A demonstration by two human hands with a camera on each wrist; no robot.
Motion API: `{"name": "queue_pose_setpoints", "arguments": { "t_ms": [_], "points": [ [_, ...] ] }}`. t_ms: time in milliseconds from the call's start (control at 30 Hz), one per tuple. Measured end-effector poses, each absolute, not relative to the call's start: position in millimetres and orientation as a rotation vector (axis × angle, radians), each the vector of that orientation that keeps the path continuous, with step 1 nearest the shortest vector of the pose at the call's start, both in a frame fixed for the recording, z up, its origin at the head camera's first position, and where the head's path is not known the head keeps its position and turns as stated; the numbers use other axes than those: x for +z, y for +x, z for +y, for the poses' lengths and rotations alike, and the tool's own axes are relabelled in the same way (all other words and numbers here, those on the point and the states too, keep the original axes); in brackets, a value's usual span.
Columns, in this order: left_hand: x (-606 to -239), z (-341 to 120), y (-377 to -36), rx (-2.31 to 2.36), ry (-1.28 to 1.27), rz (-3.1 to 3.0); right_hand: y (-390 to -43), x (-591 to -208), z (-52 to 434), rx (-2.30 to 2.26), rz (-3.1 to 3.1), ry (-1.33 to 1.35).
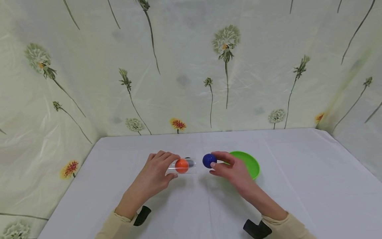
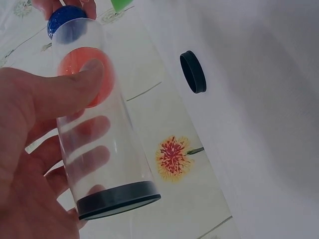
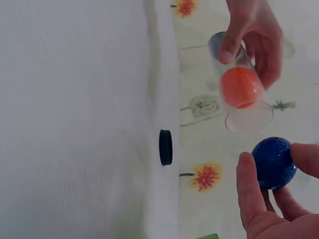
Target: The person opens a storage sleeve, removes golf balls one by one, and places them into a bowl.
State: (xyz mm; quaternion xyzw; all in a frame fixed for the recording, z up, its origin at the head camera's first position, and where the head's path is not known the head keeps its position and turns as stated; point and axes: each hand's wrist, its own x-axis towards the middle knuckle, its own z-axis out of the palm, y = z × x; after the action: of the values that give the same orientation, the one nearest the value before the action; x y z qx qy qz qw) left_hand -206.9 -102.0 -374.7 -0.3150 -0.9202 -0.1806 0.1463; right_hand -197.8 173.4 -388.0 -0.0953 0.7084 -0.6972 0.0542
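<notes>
Left hand: the clear tube [image 2: 124, 159] was gripped with curled thumb and fingers of the left hand [image 1: 156, 171], above the bench [image 1: 179, 212].
Right hand: the blue ball [image 1: 210, 161] was pinched at the fingertips of the right hand [image 1: 231, 169], just beside the tube's mouth but apart from it.
Orange ball: the orange ball [image 1: 181, 166] was seated inside the tube, nearer the uncapped end; how snugly it was held could not be told.
Black cap: the far end of the tube was closed by a black cap [image 2: 119, 200].
Loose lid: a black lid [image 3: 166, 148] was left on the bench.
Green plate: a green plate [image 1: 250, 164] was partly hidden by the right hand.
Tube risk: the orange ball could be spilled if the mouth were dipped.
Blue ball risk: it could be lost from its fingertip hold if the rim were struck off-centre.
Lid risk: it could be knocked away by a low sweep of either hand.
</notes>
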Motion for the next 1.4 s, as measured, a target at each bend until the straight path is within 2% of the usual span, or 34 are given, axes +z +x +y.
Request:
{"name": "queue_pose_setpoints", "arguments": {
  "t_ms": [400, 867, 1400],
  "points": [
    [-375, -104, -211, -0.512, -0.927, -2.622, -197, -376, 205, -1.985, 2.313, -0.213],
    [-375, -105, -210, -0.518, -0.921, -2.632, -203, -375, 250, -1.645, 2.678, -0.293],
    [-376, -106, -207, -0.535, -0.932, -2.642, -207, -384, 277, -1.198, 2.954, -0.434]
  ]
}}
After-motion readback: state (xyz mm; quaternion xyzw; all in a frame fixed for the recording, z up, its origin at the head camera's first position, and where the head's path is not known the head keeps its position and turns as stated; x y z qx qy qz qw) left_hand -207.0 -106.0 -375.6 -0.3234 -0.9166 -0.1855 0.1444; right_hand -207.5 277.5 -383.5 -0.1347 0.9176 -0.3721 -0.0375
